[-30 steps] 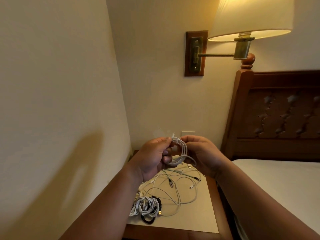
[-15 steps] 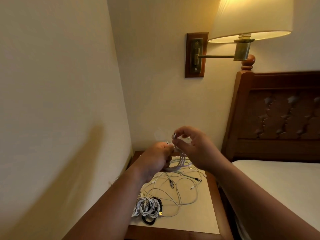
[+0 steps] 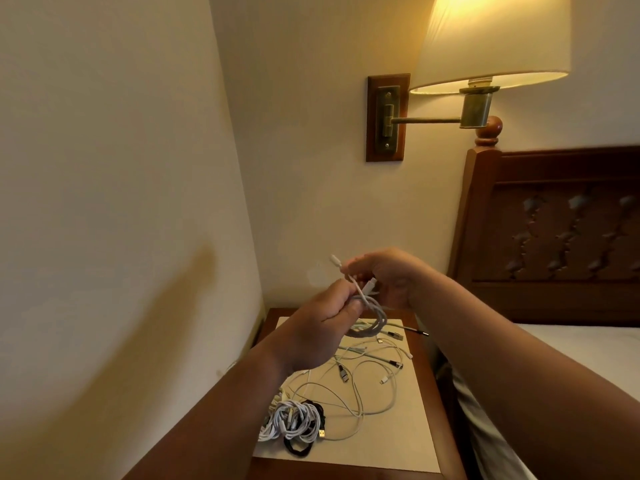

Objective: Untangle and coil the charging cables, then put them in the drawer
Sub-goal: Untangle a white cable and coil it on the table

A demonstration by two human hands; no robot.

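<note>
Between the two hands, raised above the table [image 3: 391, 445], hangs the white charging cable [image 3: 375, 318] now being coiled. The left hand [image 3: 325, 317] grips the gathered loops at their top, fingers curled round them, and the coil droops just beyond its knuckles. The right hand [image 3: 391, 275], close behind and meeting the same cable, pinches the free tail. One plug [image 3: 370, 285] lies between the hands, and a second plug tip [image 3: 334, 261] stands up above the left fingers.

The step in hand appears to be closing off the coil. To do it well, the left grip should stay firm so the loops remain equal, while the right hand leads the tail round the bundle in close turns. It should bend the tail gently and never sharply at the plug. The last turn is best tucked under itself so that the coil cannot spring open.

Below the hands lie the loose cables [image 3: 367, 386], spread and crossing. Nearer the person than both hands are a wound white bundle [image 3: 294, 422] and a black cable [image 3: 299, 450]. Holding the coil clear of these should avoid a fresh snag. No drawer is in view.
</note>
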